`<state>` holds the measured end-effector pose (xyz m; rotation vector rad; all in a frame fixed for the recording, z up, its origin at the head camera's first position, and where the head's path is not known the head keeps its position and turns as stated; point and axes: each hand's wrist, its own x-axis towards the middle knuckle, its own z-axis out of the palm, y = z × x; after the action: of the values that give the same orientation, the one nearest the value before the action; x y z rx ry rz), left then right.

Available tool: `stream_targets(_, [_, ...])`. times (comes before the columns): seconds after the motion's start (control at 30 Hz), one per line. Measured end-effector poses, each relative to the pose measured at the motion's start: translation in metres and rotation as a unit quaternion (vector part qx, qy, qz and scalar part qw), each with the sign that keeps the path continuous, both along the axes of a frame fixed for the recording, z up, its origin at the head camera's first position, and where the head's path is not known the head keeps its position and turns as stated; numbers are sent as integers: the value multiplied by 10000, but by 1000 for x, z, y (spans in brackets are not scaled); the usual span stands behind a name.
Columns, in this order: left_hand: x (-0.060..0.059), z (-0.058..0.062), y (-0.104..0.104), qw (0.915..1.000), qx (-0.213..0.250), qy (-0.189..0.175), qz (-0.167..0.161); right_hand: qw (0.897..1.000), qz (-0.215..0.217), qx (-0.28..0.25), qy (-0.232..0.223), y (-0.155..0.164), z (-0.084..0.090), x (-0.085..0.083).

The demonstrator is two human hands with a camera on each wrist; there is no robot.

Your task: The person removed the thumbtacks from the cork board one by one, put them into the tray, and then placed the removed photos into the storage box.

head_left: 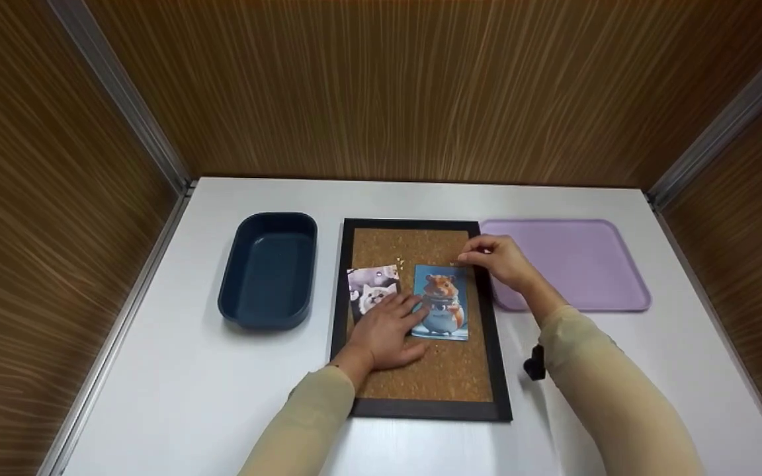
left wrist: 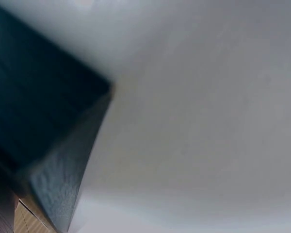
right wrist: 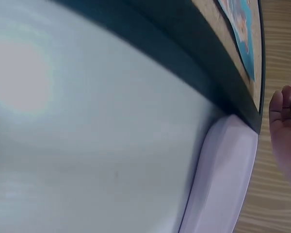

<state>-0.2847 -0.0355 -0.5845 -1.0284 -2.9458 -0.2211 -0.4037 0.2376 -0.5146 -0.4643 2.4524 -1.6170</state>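
Head view: wood-grain panels point(head_left: 381, 92) are standing beyond and to both sides of the two grips, and a white worktop point(head_left: 149, 396) is spreading beneath them. Under the left grip point(head_left: 384, 334) a black-framed cork board point(head_left: 447, 377) is lying flat, its upper right edge running beneath the right grip point(head_left: 503, 261). A lilac tray point(head_left: 566, 264) is resting to the right of the right grip, just beside the frame; a dark blue dish point(head_left: 267, 274) is sitting to the left of the left grip, apart from the board. The left grip is pressing down flat, its fingers lying apart. The right grip is bending inward, thumb and forefinger coming close together; whether they are pinching anything I cannot tell. A hamster picture point(head_left: 444, 314) is lying below and left of the right grip, with left fingertips overlapping its near side. A cat picture point(head_left: 373, 287) is showing above the left grip, which is covering its lower part. Tiny gold bits point(head_left: 400, 263) are lying between the pictures' tops, left of the right grip.
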Motion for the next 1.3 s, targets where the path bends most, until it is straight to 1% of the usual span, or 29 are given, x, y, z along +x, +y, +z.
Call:
stream_targets(0.17, [1,0,0,10000,15,-25,8,9999,-81,62,111,5,19,11])
stream_targets(0.4, [0,1,0,10000,-87,-16,44,9997,-131,26,207,19,22,11])
stream_targets(0.57, [0,1,0,9999,-123,-12,53,9994,-265,89,188,29,22,13])
stream_targets(0.77, [0,1,0,9999,-151,63,41,9995,-292,-132,61,43,17,12])
stream_targets(0.93, [0,1,0,9998,-149,156,20,9993,-363,-73,110,60,-3,4])
stream_targets(1.07, [0,0,0,9998,-154,116,29,9990,-400,18,175,72,-14,-2])
stream_targets(1.2, [-1,-1,0,9998,-183,51,53,9989,-435,67,162,79,-16,-2])
stream_targets(1.27, [0,0,0,9998,-186,25,64,9989,-435,152,121,78,-7,4])
stream_targets(1.3, [0,0,0,9998,-189,8,68,9987,-451,201,98,79,-5,6])
